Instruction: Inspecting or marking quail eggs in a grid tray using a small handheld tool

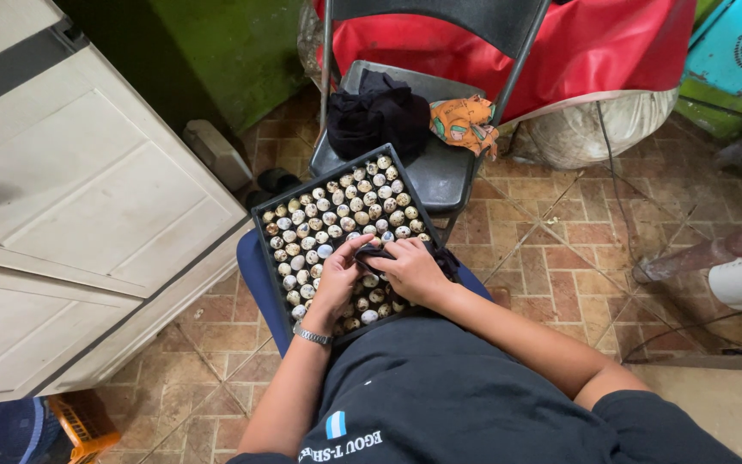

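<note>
Quail eggs, speckled, fill a black tray resting on our lap, kept close for easy reach. Our left hand curls narrow over the eggs, steadying; our right hand pinches a dark cloth against them. Behind, a folding chair carries black fabric.

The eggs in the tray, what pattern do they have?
Eggs: pale with dark brown speckles, seen in the head view.
</note>
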